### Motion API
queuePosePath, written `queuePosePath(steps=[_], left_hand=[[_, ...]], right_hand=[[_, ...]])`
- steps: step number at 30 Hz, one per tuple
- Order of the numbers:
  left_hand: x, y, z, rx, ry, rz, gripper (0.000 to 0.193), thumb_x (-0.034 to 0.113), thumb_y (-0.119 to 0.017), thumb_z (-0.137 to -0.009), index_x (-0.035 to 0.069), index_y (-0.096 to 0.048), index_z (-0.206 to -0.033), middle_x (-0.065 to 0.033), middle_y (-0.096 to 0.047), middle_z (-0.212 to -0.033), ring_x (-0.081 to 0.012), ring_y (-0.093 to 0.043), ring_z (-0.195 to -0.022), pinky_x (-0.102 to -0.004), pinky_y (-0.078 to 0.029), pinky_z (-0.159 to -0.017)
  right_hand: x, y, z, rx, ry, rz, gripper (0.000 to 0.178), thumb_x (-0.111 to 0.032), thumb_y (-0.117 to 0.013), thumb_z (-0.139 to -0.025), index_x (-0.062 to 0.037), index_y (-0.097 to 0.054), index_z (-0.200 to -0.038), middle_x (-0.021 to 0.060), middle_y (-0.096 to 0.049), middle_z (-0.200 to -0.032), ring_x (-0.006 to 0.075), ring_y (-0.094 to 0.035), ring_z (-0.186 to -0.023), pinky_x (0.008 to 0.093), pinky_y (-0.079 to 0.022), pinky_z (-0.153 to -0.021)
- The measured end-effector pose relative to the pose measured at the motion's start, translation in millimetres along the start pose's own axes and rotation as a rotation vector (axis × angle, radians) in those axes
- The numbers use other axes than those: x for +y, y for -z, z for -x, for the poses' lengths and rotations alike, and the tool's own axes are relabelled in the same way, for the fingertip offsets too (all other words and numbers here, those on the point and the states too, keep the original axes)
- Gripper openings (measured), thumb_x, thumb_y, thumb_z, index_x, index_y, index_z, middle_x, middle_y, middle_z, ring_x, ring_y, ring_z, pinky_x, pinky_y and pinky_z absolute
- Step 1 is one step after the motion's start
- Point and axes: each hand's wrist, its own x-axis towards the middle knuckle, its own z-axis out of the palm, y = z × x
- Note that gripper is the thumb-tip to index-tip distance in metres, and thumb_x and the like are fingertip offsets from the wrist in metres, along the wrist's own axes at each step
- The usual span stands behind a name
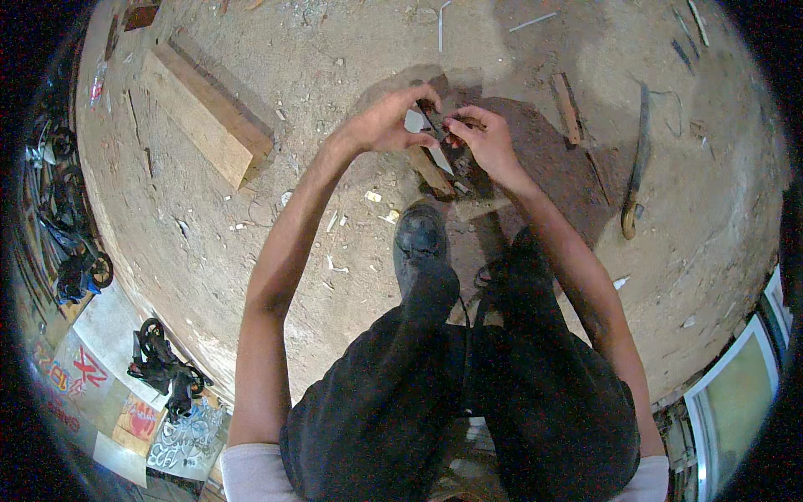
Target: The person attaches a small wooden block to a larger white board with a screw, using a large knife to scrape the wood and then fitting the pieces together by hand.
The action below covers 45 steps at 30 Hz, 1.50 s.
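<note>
My left hand [386, 120] curls in a C shape, index finger and thumb around a small dark piece [436, 127] that I cannot make out. Close beside it, my right hand [485, 138] has thumb and fingers pinched at the right side of the same dark piece. A pale flat piece [415, 122] shows between the left thumb and fingers. Just below the hands, a pointed pale strip [442, 161] lies over a short wooden piece [431, 174] on the dirt. My fingers partly hide these things.
A thick wooden beam [201, 113] lies at the left. At the right are a narrow wood strip [567, 109] and a curved saw-like tool with a wooden handle [629, 222]. My boot [420, 238] stands just below the hands. A framed pane [736, 410] leans at the lower right.
</note>
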Motion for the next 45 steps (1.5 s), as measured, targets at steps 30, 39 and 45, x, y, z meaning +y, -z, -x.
queuePosePath(steps=[30,39,45], left_hand=[[9,-48,-2,0.386,0.002,-0.408,0.021,0.024,-0.071,-0.071,0.012,-0.067,-0.088,-0.0054,-0.058,-0.106,-0.0272,-0.053,-0.109,-0.0456,-0.039,-0.093],[6,-47,-14,0.278,0.009,-0.625,0.032,0.030,-0.071,-0.075,0.016,-0.066,-0.103,-0.0050,-0.056,-0.124,-0.0360,-0.039,-0.129,-0.0577,-0.023,-0.109],[4,-45,-24,0.292,0.011,-0.669,0.018,0.027,-0.071,-0.071,0.017,-0.070,-0.085,-0.0054,-0.058,-0.114,-0.0279,-0.046,-0.120,-0.0593,-0.019,-0.108]], right_hand=[[-21,173,88,1.007,0.501,1.129,0.032,-0.019,-0.067,-0.085,-0.0016,-0.060,-0.111,0.0134,-0.063,-0.107,0.0316,-0.056,-0.105,0.0423,-0.039,-0.095],[36,258,167,0.891,-0.070,1.071,0.042,-0.032,-0.063,-0.090,0.0016,-0.058,-0.115,0.0197,-0.063,-0.105,0.0352,-0.059,-0.098,0.0412,-0.045,-0.087],[36,249,165,1.032,-0.066,1.162,0.047,-0.046,-0.057,-0.090,-0.0010,-0.062,-0.105,0.0197,-0.064,-0.098,0.0377,-0.062,-0.088,0.0446,-0.049,-0.077]])
